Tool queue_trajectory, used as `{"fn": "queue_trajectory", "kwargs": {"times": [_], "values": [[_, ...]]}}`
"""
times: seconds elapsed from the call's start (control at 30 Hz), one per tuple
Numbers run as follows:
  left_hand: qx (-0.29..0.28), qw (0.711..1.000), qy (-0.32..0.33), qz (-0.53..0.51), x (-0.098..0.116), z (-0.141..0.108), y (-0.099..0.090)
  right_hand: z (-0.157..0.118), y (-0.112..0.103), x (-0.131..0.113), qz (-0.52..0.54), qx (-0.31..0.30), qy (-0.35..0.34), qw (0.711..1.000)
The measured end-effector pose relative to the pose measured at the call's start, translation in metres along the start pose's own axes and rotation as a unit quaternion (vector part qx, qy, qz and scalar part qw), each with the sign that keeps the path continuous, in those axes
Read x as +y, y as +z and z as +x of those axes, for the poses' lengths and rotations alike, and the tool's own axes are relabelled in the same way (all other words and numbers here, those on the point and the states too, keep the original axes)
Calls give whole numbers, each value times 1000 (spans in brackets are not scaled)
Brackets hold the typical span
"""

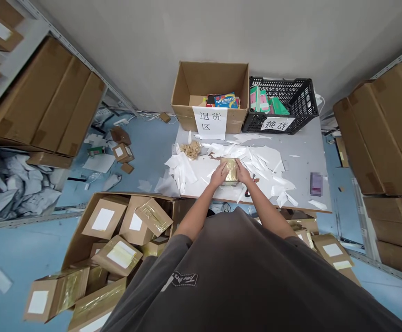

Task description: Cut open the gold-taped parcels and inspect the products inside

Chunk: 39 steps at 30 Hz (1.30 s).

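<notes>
Between my two hands is a small cardboard box (231, 170) covered with shiny yellowish tape, at the front part of the white table (301, 157). My left hand (219, 174) is closed on the box's left side. On its right side, my right hand (243, 173) grips it too. Just right of the box, partly behind my right forearm, lies a small red and black tool (248, 192) whose kind I cannot make out. Torn white paper scraps (259, 161) spread around the box, and crumpled brown paper (191, 150) lies to the left.
An open cardboard box (183, 110) with colourful boxes and a black plastic crate (303, 117) with green and pink packets stand at the table's back. A purple item (315, 184) lies right. Taped parcels (117, 253) fill a large carton at left. Shelves with cartons (48, 101) flank both sides.
</notes>
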<state>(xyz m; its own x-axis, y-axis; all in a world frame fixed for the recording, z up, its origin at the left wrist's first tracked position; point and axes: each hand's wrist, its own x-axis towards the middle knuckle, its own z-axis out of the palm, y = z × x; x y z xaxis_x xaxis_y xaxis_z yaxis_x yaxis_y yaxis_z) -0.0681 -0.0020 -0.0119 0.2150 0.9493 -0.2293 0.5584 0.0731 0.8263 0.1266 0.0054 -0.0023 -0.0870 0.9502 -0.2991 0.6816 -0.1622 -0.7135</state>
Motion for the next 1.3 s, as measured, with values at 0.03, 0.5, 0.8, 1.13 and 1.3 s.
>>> {"fn": "queue_trajectory", "kwargs": {"times": [0.03,0.5,0.8,1.13,1.3], "values": [[5,1000,-1,-4,-3,-4,1,-5,-3,7,16,3,-15,1000],[93,993,-54,-48,-4,-37,-7,-43,7,10,8,51,-51,997],[-10,996,-82,29,-30,-22,10,-2,36,16,29,-75,-45,996],[-33,997,-69,-29,-40,-78,17,-63,54,40,-1,-114,-6,994],[73,991,-88,-71,-23,-63,-8,-48,22,20,40,-83,-81,992]]}}
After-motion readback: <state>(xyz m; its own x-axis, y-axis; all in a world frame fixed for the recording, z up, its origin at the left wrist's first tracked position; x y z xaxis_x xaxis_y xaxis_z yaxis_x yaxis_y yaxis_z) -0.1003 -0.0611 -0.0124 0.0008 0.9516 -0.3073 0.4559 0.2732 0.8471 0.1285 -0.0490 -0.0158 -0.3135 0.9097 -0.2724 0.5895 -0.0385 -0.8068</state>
